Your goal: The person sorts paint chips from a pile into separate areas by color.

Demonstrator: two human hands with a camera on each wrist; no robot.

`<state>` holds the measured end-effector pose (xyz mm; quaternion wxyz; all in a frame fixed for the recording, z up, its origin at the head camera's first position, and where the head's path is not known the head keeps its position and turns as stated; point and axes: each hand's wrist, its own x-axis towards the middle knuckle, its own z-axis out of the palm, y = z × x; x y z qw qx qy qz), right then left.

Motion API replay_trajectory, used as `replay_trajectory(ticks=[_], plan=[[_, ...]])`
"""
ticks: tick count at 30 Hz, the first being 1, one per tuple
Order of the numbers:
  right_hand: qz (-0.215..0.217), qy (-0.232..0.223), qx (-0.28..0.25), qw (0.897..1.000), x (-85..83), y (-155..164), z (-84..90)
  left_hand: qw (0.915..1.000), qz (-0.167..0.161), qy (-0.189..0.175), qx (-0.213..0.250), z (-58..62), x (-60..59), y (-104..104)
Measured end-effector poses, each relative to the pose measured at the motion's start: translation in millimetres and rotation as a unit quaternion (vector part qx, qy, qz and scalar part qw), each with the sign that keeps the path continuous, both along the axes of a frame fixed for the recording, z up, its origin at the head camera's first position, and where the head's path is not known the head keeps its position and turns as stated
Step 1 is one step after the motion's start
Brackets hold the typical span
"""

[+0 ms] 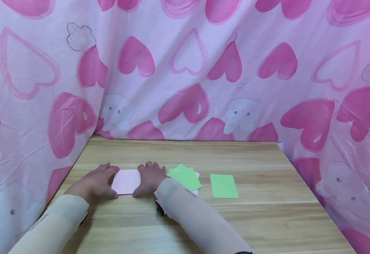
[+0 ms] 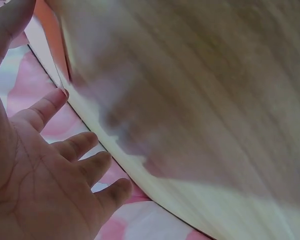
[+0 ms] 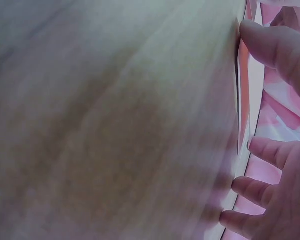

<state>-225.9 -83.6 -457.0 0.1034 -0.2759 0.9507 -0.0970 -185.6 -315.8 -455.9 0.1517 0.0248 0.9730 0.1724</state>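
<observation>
A squared stack of pale pink cards (image 1: 126,181) lies on the table between both hands. My left hand (image 1: 98,181) is at its left side, thumb at the near corner and forefinger at the far one. Opposite it, my right hand (image 1: 150,178) touches the right side with thumb and forefinger. In the left wrist view, the fingers of the left hand (image 2: 35,170) are spread and fairly straight beside the stack's orange side (image 2: 55,37). Likewise spread is the right hand (image 3: 285,165) in the right wrist view, along the orange side (image 3: 244,90).
Right of the right hand lies a loose pile of green cards (image 1: 186,177), with pale pieces showing beneath. Farther right is a single green card (image 1: 224,186). The wooden table (image 1: 267,222) is bordered by a pink heart-patterned cloth (image 1: 185,77) at the back and sides.
</observation>
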Motion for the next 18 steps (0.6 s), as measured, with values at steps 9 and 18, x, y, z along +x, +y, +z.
replay_trajectory(ticks=[9,18], plan=[[-0.005,0.010,0.017,1.000,-3.0,-1.7,-1.3,0.9997,0.011,-0.022,0.004,5.3,-2.1,3.6],[-0.004,-0.001,0.020,1.000,-5.4,-3.2,-3.4,0.9993,0.012,-0.034,0.006,4.3,-5.0,5.9]])
